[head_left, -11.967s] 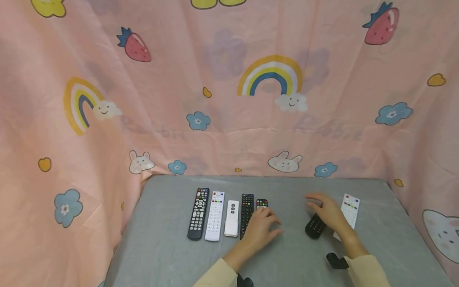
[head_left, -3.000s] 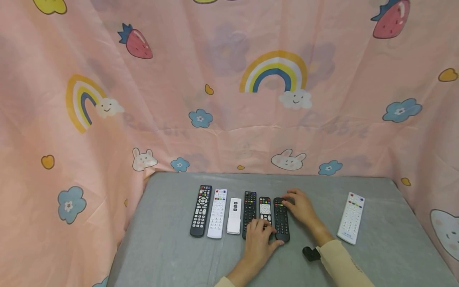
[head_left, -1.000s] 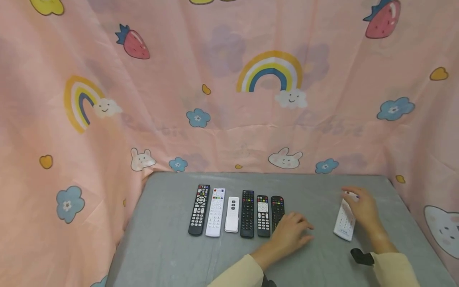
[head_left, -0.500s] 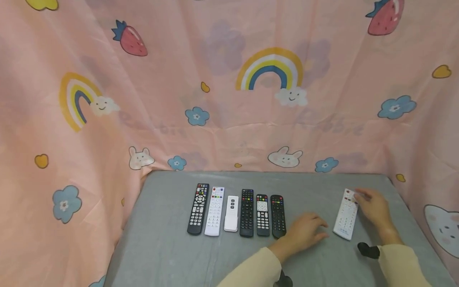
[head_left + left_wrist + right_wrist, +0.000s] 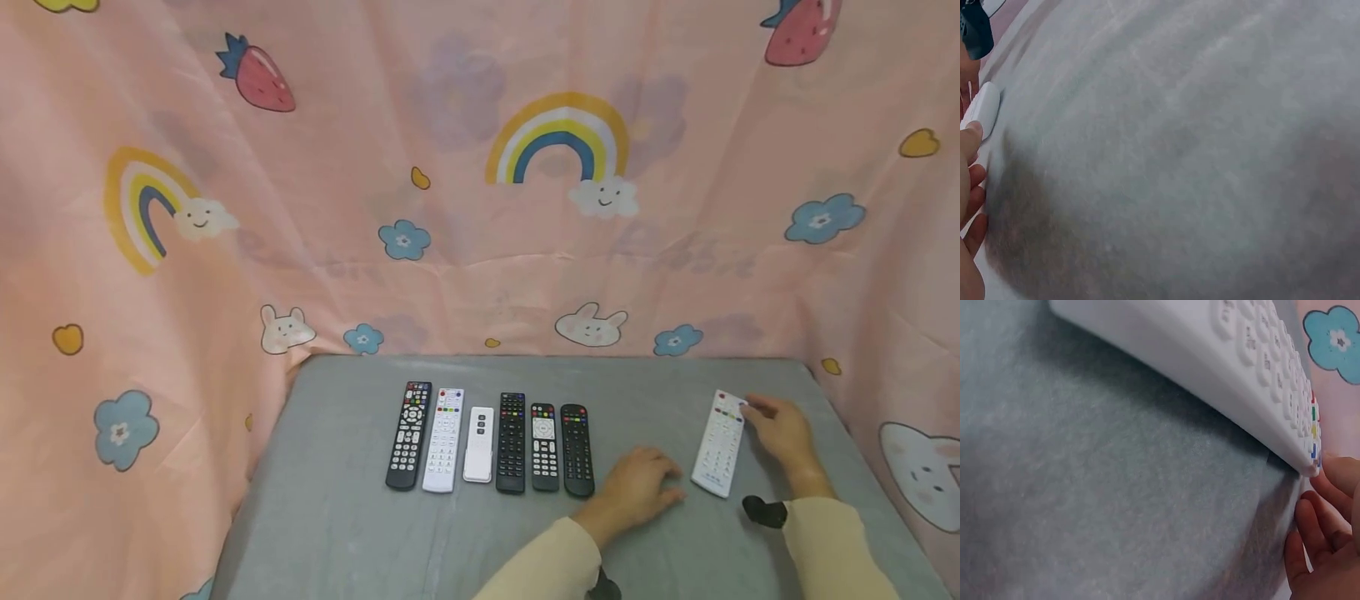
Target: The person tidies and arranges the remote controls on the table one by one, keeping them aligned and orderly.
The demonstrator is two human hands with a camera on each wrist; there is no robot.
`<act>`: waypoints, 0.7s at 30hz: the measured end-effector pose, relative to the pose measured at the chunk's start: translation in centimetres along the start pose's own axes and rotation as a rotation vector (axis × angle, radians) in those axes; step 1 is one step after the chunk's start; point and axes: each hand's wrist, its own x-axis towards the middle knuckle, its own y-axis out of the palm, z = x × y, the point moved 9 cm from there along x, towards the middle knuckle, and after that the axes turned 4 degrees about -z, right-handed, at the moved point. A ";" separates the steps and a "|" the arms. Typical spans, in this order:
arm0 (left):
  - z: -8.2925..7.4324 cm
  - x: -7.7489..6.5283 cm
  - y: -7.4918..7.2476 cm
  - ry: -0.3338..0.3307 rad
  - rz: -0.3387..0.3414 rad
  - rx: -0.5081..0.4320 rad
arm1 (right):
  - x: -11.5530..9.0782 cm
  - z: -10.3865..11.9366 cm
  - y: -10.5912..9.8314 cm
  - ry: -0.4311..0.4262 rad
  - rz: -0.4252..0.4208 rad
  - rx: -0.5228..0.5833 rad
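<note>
A white remote control (image 5: 718, 443) lies slightly slanted at the right of the table, buttons up. My right hand (image 5: 783, 433) is at its upper right corner, thumb and fingertips right at the edge and not wrapped round it. In the right wrist view, the white remote (image 5: 1210, 369) fills the top, with loosely bent fingers (image 5: 1316, 525) beside its far end. My left hand (image 5: 636, 487) is relaxed and holds nothing, between that remote and a black remote (image 5: 577, 450). The left wrist view catches its fingertips (image 5: 975, 200) at the left border.
To the left, a row continues with a small black-and-white remote (image 5: 545, 447), a black remote (image 5: 511, 443), a short white remote (image 5: 478, 444), a long white remote (image 5: 444, 440) and a long black remote (image 5: 408, 436). A pink patterned curtain (image 5: 337, 167) stands behind the grey table (image 5: 337, 542).
Since the oldest frame, the black remote from the right has joined the row's right end. My left hand has moved right. My right hand shifted from over the white remote's top to its right edge.
</note>
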 end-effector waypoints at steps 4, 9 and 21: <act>-0.3 0.1 0.1 -0.021 -0.020 0.027 | -0.1 0.0 0.0 -0.002 0.015 -0.005; -0.3 0.2 0.4 -0.076 -0.012 0.009 | 0.0 0.0 0.3 0.031 0.014 0.000; -0.6 1.2 0.9 -0.181 -0.073 0.019 | 0.1 -0.7 0.4 0.117 0.032 0.012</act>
